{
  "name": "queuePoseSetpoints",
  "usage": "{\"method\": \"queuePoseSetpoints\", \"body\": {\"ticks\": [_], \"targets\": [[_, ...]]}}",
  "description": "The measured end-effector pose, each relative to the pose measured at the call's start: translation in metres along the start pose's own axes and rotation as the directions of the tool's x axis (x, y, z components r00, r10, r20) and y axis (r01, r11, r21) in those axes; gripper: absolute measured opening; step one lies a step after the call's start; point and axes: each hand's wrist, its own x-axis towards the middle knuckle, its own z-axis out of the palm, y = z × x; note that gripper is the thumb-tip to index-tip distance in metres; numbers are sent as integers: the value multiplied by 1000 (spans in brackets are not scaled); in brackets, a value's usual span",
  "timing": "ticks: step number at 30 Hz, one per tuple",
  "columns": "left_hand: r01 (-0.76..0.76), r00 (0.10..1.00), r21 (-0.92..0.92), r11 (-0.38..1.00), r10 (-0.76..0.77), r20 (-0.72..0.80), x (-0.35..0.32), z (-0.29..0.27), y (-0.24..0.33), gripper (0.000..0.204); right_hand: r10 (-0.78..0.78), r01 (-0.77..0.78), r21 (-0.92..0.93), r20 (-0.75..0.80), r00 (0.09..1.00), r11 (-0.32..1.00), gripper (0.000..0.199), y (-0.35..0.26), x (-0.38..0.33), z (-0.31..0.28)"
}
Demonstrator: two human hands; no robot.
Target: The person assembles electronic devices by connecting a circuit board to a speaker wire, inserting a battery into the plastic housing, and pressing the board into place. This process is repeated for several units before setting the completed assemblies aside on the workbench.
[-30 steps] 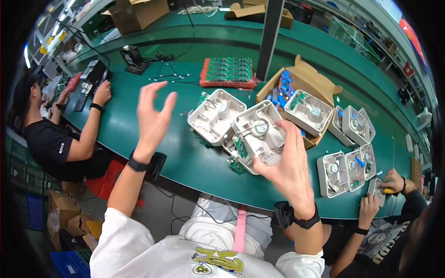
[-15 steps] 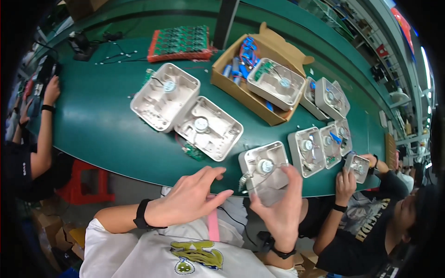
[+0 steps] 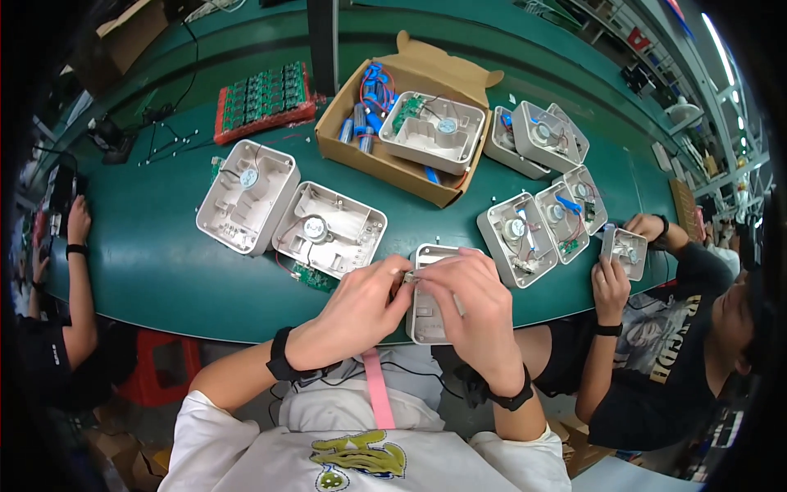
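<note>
A pale grey plastic housing (image 3: 426, 324) lies open side up at the table's front edge, partly covered by my right hand (image 3: 475, 307). My left hand (image 3: 352, 307) is at its left wall. The fingertips of both hands meet above that wall, pinched around a small pale part (image 3: 408, 278). Its kind cannot be told, as the fingers hide most of it. The speaker in this housing is hidden under my right hand. Just left, another housing (image 3: 361, 257) with a round speaker (image 3: 315, 229) has a green circuit board (image 3: 313, 277) hanging out on wires.
A further housing (image 3: 221, 201) stands at left. Behind are a cardboard box (image 3: 393, 176) of blue battery cells with a housing on top, and a stack of green boards (image 3: 262, 94). More housings (image 3: 512, 266) stand at right, near a co-worker's hands (image 3: 611, 287) holding one.
My hands, apart and with fingers spread before, have come together at the housing's left wall and closed on a small part. The view has shifted, too.
</note>
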Motion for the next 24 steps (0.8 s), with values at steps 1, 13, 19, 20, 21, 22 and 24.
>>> {"method": "queuePoseSetpoints", "body": {"ticks": [1,13,19,20,21,22,24], "targets": [[-51,998,32,998,51,-21,4,2,-2,21,-36,36,90,-2,999,995,34,3,2,1],[-147,980,233,961,110,164,36,-12,16,15,504,-257,803,-62,862,538,11,1,-3,-16],[-118,981,180,977,87,171,45,-16,13,14,554,-314,821,-3,833,477,11,3,-4,-22],[-126,982,168,978,99,160,44,-15,12,14,553,-334,810,15,833,482,10,2,-4,-23],[-134,983,157,978,111,148,42,-15,11,14,552,-354,798,33,833,487,10,2,-4,-22],[-141,983,146,979,121,137,41,-14,9,14,555,-360,800,41,831,480,10,2,-3,-21],[-128,985,133,983,110,132,40,-13,8,15,605,-484,694,88,791,532,9,3,-3,-19]]}}
